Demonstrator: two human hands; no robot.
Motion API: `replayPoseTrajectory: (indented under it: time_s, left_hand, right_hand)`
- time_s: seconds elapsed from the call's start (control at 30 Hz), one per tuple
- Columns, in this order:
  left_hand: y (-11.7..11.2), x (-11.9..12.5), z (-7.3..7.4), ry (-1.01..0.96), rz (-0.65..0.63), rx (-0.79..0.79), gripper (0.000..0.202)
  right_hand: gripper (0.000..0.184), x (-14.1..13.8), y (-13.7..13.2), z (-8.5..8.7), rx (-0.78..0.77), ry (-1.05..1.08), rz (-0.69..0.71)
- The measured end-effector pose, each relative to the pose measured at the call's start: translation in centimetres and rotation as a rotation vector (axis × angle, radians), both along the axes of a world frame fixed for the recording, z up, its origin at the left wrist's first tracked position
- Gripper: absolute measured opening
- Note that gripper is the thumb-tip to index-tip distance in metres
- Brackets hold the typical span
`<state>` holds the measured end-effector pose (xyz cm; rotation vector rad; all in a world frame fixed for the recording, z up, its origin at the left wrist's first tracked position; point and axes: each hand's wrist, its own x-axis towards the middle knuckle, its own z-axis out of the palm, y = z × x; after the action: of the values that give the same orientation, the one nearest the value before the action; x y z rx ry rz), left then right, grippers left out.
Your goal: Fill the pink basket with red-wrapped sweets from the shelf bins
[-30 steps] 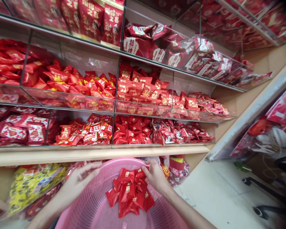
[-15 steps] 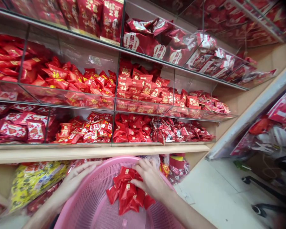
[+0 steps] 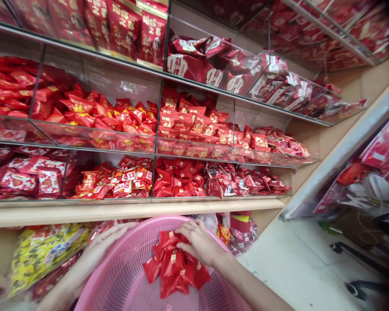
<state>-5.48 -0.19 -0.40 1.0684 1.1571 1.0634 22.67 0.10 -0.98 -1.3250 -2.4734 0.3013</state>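
My right hand (image 3: pixel 199 242) clutches red candy packets (image 3: pixel 175 270) heaped inside the pink basket (image 3: pixel 123 276) — my left hand (image 3: pixel 102 246) grips its rim — below the glass shelves (image 3: pixel 155 149).

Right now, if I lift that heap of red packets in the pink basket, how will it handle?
Probably light and loose: the red packets are small separate pillow packs, so some may slide off. Their glossy wrappers look slippery. The right hand covers only part.
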Motion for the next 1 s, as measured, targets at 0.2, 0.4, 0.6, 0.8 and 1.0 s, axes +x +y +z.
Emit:
replayPoseTrajectory:
  time_s: [0.2, 0.4, 0.6, 0.8, 1.0]
  left_hand:
    - [-0.1, 0.8, 0.7, -0.277, -0.044, -0.214, 0.037]
    - [1.2, 1.5, 0.4, -0.329, -0.209, -0.355, 0.042]
    - [3.0, 1.1, -1.7, -0.399, -0.3, -0.297, 0.046]
    - [3.1, 1.1, -2.9, -0.382, -0.186, -0.292, 0.06]
    - [1.5, 1.2, -0.9, -0.451, -0.241, -0.345, 0.048]
  right_hand:
    - [0.032, 0.5, -1.5, 0.3, 0.013, -0.059, -0.069]
    - [0.024, 0.7, -0.5, 2.1, 0.201, 0.073, -0.146]
    - [0.018, 0.6, 5.6, 6.8, 0.274, 0.106, -0.562]
    - [0.017, -0.5, 9.2, 6.8, 0.059, 0.118, -0.707]
    - [0.018, -0.4, 8.5, 6.6, 0.12, 0.258, -0.62]
